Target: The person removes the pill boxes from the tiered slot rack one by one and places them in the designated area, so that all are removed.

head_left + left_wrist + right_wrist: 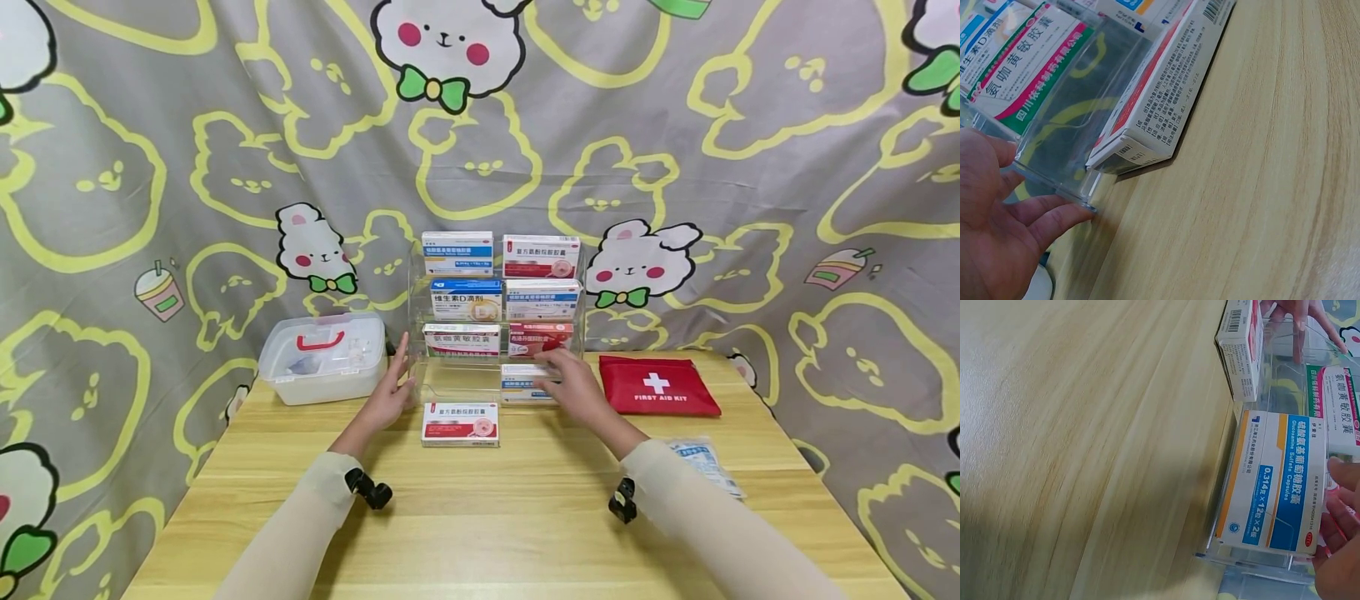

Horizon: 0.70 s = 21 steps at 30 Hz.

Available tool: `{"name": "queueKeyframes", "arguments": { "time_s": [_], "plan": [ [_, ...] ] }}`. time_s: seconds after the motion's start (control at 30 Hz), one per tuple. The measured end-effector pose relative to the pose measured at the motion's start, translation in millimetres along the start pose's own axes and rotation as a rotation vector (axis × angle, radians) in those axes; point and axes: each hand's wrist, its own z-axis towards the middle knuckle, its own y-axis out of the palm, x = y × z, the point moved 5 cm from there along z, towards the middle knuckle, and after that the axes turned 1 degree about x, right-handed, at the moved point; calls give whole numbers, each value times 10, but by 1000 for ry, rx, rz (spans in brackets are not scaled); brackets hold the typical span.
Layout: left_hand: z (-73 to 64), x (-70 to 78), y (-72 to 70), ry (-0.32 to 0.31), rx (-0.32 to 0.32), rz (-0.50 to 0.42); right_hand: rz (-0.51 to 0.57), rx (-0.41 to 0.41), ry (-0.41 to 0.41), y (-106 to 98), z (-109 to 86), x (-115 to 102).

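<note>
Clear plastic four-tier rack [459, 379] stands on a pale wood-grain counter [487, 517], bearing medicine cartons in two columns; your left grip [386, 396] has its fingers apart, touching the rack's left side; your right grip [579, 390] is at the white, blue and orange carton [1279, 481] in the bottom right compartment, just below a red carton [528, 335]; whether it is clamped on either, you cannot tell; a white-and-red rectangular carton [460, 421] lies just before the rack's left column; left of the rack sits a translucent lidded case [326, 379], right of it a red FIRST AID KIT pouch [660, 387].
</note>
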Motion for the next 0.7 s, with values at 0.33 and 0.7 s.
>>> {"name": "queueKeyframes", "arguments": {
  "time_s": [0.33, 0.7],
  "plan": [
    [6, -9, -6, 10, -5, 1, -67, 48, 53, 74, 31, -33],
    [1, -3, -6, 11, -7, 2, -40, 62, 74, 130, 53, -37]
  ]
}}
